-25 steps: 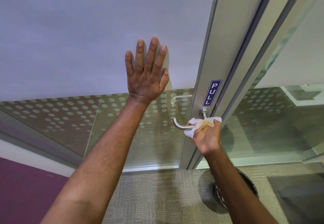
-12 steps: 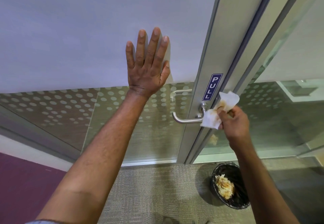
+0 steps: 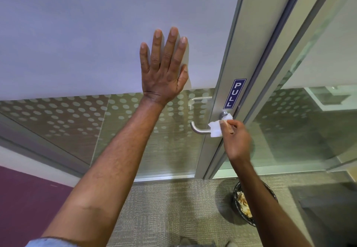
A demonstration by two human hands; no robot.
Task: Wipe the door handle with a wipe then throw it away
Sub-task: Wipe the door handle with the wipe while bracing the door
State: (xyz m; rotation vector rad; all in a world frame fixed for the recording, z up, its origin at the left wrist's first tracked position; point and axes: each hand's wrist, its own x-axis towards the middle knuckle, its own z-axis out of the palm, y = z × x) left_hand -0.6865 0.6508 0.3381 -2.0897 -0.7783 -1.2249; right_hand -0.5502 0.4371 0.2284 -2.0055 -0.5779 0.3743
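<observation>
A silver lever door handle [image 3: 199, 129] sticks out from the metal door frame [image 3: 228, 69], just under a blue PULL sign [image 3: 234, 93]. My right hand [image 3: 236, 140] pinches a white wipe [image 3: 216, 128] and presses it against the handle's inner end near the pivot. The wipe covers that part of the lever. My left hand [image 3: 164, 69] lies flat with fingers spread on the frosted glass door panel [image 3: 96, 34], left of the handle, holding nothing.
A black wire waste bin [image 3: 244, 206] with crumpled paper inside stands on the grey carpet below the handle, partly hidden by my right forearm. A glass side panel [image 3: 301, 127] is to the right. A purple wall strip [image 3: 29, 198] runs at lower left.
My right hand lifted the wipe off the lever to the right half a second ago, then brought it back down onto the handle's inner end. My left hand stayed flat on the door.
</observation>
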